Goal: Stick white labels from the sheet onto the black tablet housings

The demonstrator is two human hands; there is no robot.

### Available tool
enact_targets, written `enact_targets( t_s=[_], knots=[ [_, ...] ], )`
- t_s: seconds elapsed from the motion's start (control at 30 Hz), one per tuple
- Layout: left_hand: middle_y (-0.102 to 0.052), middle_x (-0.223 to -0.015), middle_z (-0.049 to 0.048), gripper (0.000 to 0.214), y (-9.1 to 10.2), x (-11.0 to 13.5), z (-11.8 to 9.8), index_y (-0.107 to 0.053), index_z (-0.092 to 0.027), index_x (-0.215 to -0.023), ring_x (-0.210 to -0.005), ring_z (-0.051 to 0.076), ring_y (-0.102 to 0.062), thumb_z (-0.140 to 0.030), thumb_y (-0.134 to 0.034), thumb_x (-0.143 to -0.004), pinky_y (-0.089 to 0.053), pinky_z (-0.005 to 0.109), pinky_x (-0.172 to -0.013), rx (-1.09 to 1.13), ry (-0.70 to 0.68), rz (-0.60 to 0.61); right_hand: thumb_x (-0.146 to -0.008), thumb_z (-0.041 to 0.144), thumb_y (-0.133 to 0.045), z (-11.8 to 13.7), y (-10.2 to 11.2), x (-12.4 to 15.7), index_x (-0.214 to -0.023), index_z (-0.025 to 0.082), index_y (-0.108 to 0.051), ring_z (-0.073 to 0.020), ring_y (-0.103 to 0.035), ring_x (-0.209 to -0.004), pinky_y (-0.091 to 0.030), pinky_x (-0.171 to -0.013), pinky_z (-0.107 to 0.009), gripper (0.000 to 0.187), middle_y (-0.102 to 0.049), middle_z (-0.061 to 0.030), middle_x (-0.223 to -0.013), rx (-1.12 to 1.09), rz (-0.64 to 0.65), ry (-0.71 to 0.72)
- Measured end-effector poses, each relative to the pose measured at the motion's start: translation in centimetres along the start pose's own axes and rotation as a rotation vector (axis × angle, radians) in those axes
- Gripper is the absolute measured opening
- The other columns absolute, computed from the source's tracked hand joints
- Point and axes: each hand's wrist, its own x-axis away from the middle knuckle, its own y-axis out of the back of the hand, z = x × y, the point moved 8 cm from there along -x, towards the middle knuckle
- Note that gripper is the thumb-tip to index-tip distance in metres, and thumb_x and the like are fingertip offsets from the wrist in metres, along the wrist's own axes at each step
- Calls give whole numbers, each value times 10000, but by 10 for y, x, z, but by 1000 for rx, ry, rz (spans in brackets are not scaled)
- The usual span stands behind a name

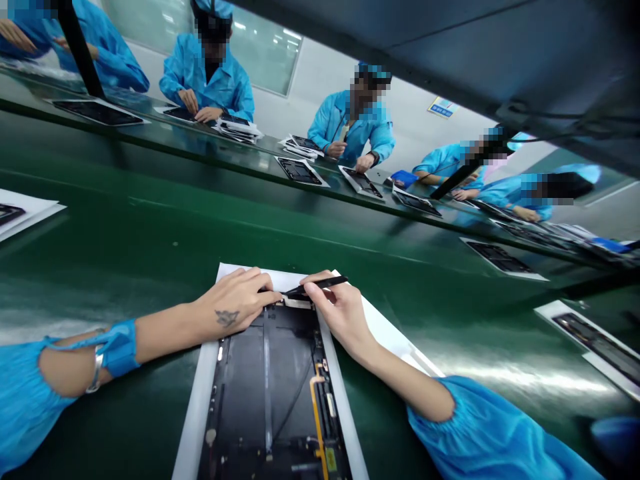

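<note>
The opened tablet (287, 373) is located on a white sheet (193, 407) at 6 o'clock on the counter (350, 233). At its 12 o'clock edge, black tweezers (327, 283) are grasped by the right hand (345, 317); the left hand (240, 297) is rested there, any pinch being indiscernible. Internals are laid bare; edge work appears unfinished, the housing not yet closed.

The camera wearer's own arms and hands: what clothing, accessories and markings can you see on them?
Loose, bright-blue fabric sleeves end in gathered cuffs. The left forearm has a blue cloth band and a silver-coloured bracelet; the left hand bears a dark tattoo. The right hand is ungloved.
</note>
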Motion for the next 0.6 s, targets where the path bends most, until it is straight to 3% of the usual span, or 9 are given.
enact_targets(
  t_s=[0.23, 0.47, 0.6],
  knots=[
    [-615, -1043, 68, 370, 2, -1, -1, -642, -192, -1176, -956, 217, -563, -34, -454, -900, -476, 341, -812, -4, -7, -12, -929, 293, -599, -4, -3, 4, -828, 192, -713, -173, -668, -720, -526, -628, -259, 183, -719, -43, -824, 58, 24, 63],
    [-618, -1038, 75, 363, 3, -2, -3, -649, -178, -1157, -937, 216, -564, -34, -428, -908, -487, 348, -800, -12, -23, -5, -973, 282, -562, 17, -8, 9, -891, 205, -706, -189, -637, -755, -512, -715, -314, 183, -719, -41, -796, 113, 106, 291],
    [-613, -1002, 72, 371, 3, -1, -2, -648, -188, -1166, -921, 210, -558, -40, -412, -920, -491, 344, -794, -27, -23, -4, -978, 315, -548, 13, -6, 9, -878, 215, -713, -197, -641, -760, -507, -714, -324, 217, -710, -43, -797, 120, 87, 221]
  ],
)
